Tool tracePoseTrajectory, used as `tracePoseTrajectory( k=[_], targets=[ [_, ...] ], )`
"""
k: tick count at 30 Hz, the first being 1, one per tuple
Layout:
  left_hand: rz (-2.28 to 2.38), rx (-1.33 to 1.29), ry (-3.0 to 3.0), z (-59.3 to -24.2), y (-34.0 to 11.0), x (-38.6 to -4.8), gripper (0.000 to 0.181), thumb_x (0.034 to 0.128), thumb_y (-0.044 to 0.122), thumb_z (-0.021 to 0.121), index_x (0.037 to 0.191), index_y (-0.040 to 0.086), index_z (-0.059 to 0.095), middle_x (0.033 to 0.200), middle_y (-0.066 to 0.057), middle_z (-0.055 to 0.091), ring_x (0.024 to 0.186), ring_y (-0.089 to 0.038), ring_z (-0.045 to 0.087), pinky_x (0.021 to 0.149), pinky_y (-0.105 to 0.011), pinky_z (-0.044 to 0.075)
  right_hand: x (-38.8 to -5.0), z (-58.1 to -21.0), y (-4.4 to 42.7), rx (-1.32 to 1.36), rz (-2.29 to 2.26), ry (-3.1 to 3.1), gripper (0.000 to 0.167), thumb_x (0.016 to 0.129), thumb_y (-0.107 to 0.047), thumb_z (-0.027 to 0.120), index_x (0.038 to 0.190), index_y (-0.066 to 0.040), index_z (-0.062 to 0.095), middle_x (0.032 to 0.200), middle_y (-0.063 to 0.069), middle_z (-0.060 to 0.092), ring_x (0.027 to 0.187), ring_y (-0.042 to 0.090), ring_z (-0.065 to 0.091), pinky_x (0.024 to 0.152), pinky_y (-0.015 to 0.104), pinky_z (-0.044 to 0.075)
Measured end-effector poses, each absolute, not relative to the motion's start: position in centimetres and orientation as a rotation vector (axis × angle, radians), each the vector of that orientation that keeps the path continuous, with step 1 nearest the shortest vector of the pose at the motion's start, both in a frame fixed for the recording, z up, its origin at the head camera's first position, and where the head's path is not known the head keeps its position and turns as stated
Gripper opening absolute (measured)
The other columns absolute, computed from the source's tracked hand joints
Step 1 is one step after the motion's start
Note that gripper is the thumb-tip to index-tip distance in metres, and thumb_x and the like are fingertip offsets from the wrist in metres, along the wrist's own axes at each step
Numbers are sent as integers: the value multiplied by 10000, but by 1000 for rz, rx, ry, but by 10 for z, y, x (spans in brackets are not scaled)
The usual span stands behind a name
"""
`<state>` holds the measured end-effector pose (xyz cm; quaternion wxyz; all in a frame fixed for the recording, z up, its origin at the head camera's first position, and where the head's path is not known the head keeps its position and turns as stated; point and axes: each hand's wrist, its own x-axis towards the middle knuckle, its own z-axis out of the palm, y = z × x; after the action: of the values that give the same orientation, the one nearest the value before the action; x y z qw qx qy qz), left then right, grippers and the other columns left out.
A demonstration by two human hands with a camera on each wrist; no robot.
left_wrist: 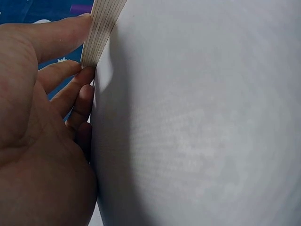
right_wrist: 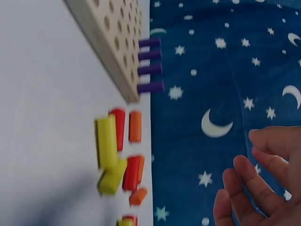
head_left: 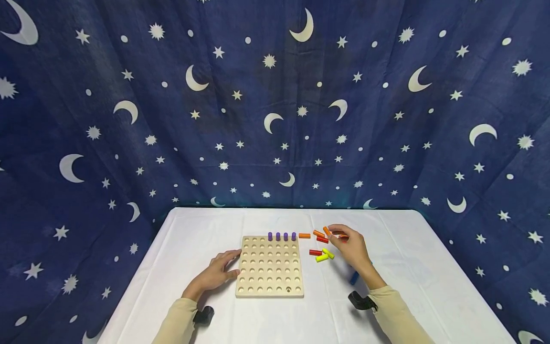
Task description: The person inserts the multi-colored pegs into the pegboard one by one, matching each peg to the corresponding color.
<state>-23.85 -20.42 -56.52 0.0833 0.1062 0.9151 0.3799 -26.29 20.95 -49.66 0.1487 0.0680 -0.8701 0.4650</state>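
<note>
A square wooden peg board (head_left: 265,265) with rows of round holes lies on the table. Several purple pegs (head_left: 285,236) stand upright in its far row, toward the right corner. My left hand (head_left: 218,271) rests at the board's left edge, thumb and fingertips touching its side (left_wrist: 101,33). Over the loose pegs hovers my right hand (head_left: 350,243), its fingers loosely bent. An orange peg (head_left: 327,231) appears right by its fingertips in the head view. In the right wrist view nothing shows between the fingers, and a tilted orange peg (right_wrist: 138,196) lies below.
Red pegs (head_left: 315,252), yellow pegs (head_left: 322,258) and another orange peg (head_left: 304,235) lie scattered right of the board. A blue peg (head_left: 354,277) is partly behind my right forearm. The white table (head_left: 206,234) ends at a blue star-and-moon curtain (head_left: 240,119).
</note>
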Motion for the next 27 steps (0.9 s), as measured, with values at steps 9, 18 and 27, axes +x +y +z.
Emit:
tracePoseTrajectory(
  k=[9, 18, 27],
  targets=[
    [1130, 301, 2730, -564, -203, -238, 646, 870, 326, 717, 1461, 216, 480, 1513, -54, 467, 1418, -331, 358, 1160, -625, 251, -266, -501, 250, 42, 1216, -2590, 267, 923, -176, 689, 1183, -112, 698, 1128, 126, 724, 1056, 279, 654, 819, 173, 520],
    [1103, 306, 2742, -565, -205, -238, 651, 871, 334, 713, 1464, 208, 475, 1514, -69, 464, 1410, -337, 363, 1159, -624, 252, -275, -521, 286, -31, 1171, -2639, 286, 930, -183, 687, 1204, -101, 689, 1168, 138, 711, 1082, 293, 643, 807, 164, 492],
    [1105, 331, 2740, -565, -204, -239, 649, 876, 351, 706, 1464, 204, 474, 1512, -65, 467, 1408, -331, 369, 1160, -614, 255, -283, -546, 309, -113, 1218, -2706, 331, 931, -222, 686, 1231, -82, 679, 1182, 193, 689, 1091, 352, 617, 953, 502, 484]
  ],
)
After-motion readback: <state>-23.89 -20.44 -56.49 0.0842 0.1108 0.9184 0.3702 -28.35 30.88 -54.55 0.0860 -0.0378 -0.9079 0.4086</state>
